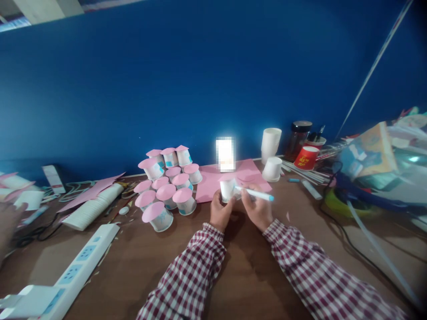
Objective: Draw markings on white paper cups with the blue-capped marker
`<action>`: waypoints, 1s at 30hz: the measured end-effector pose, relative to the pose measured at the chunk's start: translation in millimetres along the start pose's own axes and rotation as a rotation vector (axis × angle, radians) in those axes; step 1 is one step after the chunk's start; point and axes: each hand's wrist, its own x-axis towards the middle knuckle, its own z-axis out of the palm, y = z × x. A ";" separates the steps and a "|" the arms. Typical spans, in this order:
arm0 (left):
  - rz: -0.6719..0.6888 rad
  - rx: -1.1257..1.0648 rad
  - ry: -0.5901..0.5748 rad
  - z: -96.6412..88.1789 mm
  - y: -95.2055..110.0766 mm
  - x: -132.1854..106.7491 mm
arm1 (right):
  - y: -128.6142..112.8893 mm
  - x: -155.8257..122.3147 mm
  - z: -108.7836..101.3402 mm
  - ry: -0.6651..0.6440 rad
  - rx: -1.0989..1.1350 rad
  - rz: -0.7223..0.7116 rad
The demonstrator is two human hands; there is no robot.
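Note:
My left hand is wrapped round the lower left side of a white paper cup with a pink top. A light-blue-ended white marker is pinched in my right hand, its tip end close to the cup's right side; whether it touches I cannot tell. Beneath and behind the cup lies a sheet of pink paper. Left of my hands stands a group of several paper cups with pink paper tops, one of them a front cup bearing blue marks.
A white power strip and a row of nested cups lie to the left. Upright cups, a red cup and a dark jar stand at right. Another person's hand shows at far left. A blue partition rises behind.

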 end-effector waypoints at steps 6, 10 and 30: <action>-0.022 -0.018 -0.001 0.4 3.7 -1.2 | -0.8 0.0 -0.2 0.039 0.047 0.030; -0.013 -0.017 0.007 0.9 0.1 0.0 | 0.0 -0.8 0.6 0.041 0.026 -0.003; -0.009 -0.038 -0.022 1.9 4.5 -0.8 | 0.2 -1.2 1.6 0.014 0.033 -0.031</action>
